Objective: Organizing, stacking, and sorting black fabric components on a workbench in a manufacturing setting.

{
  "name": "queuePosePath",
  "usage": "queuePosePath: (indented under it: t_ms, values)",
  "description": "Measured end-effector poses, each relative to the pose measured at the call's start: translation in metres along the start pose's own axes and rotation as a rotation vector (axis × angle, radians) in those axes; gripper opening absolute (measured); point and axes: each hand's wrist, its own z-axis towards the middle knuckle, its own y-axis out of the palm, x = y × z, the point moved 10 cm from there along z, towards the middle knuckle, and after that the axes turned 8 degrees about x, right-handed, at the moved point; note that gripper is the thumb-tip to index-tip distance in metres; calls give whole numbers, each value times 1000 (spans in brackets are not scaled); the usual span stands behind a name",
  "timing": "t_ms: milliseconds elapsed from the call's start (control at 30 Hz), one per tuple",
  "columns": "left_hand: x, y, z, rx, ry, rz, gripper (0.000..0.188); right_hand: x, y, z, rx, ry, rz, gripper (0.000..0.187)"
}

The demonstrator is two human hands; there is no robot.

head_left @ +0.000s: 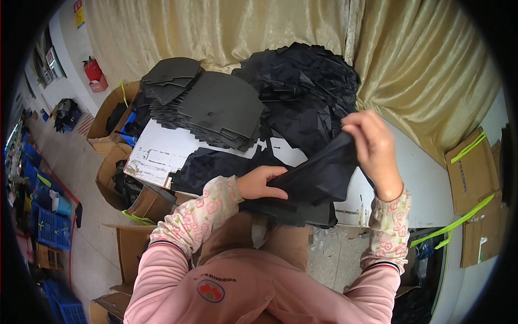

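My right hand [372, 144], raised at the right, pinches an upper corner of a thin black fabric piece [324, 170]. The fabric stretches down from there to my left hand [263, 182], whose thumb and forefinger sit around its left end. The other left fingers are hidden. Beneath the lifted piece, more dark fabric [210, 170] lies along the table's near edge, with a stiff black sheet [310, 215] poking over the front. Beyond my hands stand a stack of stiff black panels [221, 105] and a large heap of folded black fabric [307, 75].
The white table [156, 151] has worn edges. Open cardboard boxes [116, 162] with dark material stand at its left, another box [132, 248] nearer me. Flattened cardboard [472, 178] with yellow-green straps leans at right. Gold curtains [216, 27] hang behind; blue crates [54, 227] line the left floor.
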Motion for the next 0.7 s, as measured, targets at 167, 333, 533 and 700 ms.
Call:
queuePosePath:
  t_ms: [167,333,533,700]
  values:
    - [-31,-55,-22,98,-49,666,26,26,-52,0,178,114,-68,5]
    - [-3,-133,-62,448,51,853,22,76,-83,-39,265,372,-8,4]
    - [58,-199,-139,755,125,1060,17,122,-66,-130,215,787,187,6]
    - [77,-196,-171,808,147,1266,33,133,-29,-217,181,996,432,6]
